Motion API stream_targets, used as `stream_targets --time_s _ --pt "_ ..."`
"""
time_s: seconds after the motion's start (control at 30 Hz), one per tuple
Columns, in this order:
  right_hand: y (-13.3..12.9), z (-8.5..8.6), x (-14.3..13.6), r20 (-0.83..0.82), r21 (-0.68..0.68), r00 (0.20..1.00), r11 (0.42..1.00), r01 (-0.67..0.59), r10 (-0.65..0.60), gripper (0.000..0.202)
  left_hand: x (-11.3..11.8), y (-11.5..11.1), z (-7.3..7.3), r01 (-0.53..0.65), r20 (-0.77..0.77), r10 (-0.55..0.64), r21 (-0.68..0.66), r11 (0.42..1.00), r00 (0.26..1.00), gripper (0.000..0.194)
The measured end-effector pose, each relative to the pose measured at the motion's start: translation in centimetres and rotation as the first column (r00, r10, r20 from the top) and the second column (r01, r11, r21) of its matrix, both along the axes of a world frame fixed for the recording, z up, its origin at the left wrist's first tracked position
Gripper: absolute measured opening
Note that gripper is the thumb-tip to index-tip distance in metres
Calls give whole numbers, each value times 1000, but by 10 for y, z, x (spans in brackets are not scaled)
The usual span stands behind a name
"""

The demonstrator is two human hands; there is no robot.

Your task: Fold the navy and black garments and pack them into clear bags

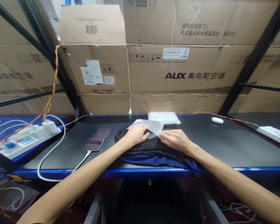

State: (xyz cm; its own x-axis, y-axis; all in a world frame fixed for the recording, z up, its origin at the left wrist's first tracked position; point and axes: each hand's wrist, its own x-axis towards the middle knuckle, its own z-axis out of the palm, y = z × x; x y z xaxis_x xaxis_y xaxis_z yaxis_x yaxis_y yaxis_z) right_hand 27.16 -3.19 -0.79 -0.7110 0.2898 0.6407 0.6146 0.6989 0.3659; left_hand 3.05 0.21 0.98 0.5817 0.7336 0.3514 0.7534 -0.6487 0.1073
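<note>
Between my hands a translucent white plastic bag point(151, 126) is held above a pile of dark cloth. My left hand point(138, 135) has its fingers on the bag's left part, with the thumb pointing right. My right hand point(175, 140) pinches the bag's right corner, fingers curled. Under both hands lies the black cloth point(151, 147), with dark blue cloth point(151, 161) below it at the table's front edge. Just behind, more flat translucent bags point(164, 118) lie stacked.
On the black table point(224, 149) a phone point(99, 140) with a white cable lies left. A white case point(217, 120) sits right. Power strips point(28, 140) point(275, 134) flank the table. Cardboard boxes point(177, 84) and black posts stand behind.
</note>
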Motion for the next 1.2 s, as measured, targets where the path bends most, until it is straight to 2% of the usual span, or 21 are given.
stream_targets --time_s 0.1,0.2,0.27,0.33,0.43,0.53,0.67,0.7,0.8,0.93,1.03,1.1,1.2 --pt "0 1 2 1 25 999 998 53 -53 24 -2 1 1 20 -49 -20 -4 1000 999 29" --pt "1 2 5 -8 0 996 996 88 -88 25 -15 -1 7 183 -18 -184 -54 982 983 32" --pt "1 3 8 -12 -20 996 996 87 -88 26 -27 -5 10 300 67 -295 -90 950 953 37" --pt "2 2 10 -10 -31 996 996 84 -85 26 -40 -8 11 371 200 -342 -130 919 918 41" --pt "2 2 12 24 -47 995 994 103 -102 27 -54 -13 10 427 422 -316 -198 882 850 39" --pt "2 3 11 50 -53 984 984 171 -169 28 -60 -16 6 487 524 -327 -200 850 786 24" --pt "1 6 4 86 -67 961 961 268 -262 17 -58 -16 -1 533 462 -424 -132 836 779 25" --pt "1 7 1 103 -76 959 959 273 -265 21 -58 -16 -2 533 445 -433 -123 837 784 27" --pt "5 8 -8 155 -96 965 969 226 -210 39 -59 -16 -4 538 406 -459 -103 836 790 31" --pt "15 14 -18 172 -99 981 989 109 -91 45 -60 -18 -2 538 348 -486 -65 841 802 33" --pt "25 26 -14 71 -86 996 994 63 -57 46 -60 -21 0 538 303 -504 -38 842 809 32" --pt "33 33 -5 -73 -69 997 997 29 -34 44 -60 -21 0 546 286 -518 -23 838 807 32" --pt "45 35 18 -296 -58 955 998 -10 -7 36 -59 -21 0 545 277 -518 -22 838 809 33"
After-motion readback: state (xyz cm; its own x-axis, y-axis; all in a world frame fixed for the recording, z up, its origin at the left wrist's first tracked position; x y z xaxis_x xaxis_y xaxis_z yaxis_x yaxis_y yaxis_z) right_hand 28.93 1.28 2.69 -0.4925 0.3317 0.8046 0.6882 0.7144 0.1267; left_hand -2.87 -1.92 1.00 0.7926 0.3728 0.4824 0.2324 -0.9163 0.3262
